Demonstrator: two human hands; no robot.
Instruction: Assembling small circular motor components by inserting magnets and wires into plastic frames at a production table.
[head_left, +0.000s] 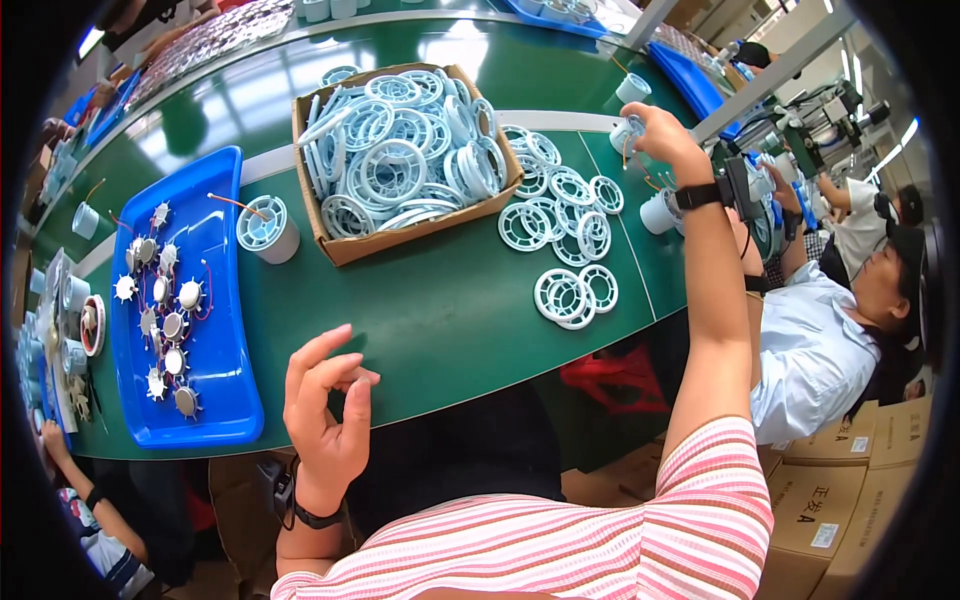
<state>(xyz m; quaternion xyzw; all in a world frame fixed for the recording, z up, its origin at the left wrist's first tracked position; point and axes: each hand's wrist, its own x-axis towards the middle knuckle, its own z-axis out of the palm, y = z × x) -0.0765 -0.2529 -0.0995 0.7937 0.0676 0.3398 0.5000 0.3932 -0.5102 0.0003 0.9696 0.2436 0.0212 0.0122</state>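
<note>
At the far right of the table my right hand (665,138) is closed on a pale blue plastic cup (624,137) with a thin orange wire. Its fingers partly cover the cup. My left hand (335,420) hovers by the near table edge, fingers loosely bent and apart, with nothing in them. Loose white spoked rings (572,187) lie on the green table (430,290), nearer my right arm. Another white cup (268,232) with an orange wire stands between the blue tray and the cardboard box. A further cup (657,214) is just below my right hand.
An open cardboard box (420,225) is heaped with white rings. The blue tray (225,400) on the left holds several small round parts with wires. One more wired cup (633,88) stands beyond my right hand. A person in a light blue shirt (815,345) sits to the right.
</note>
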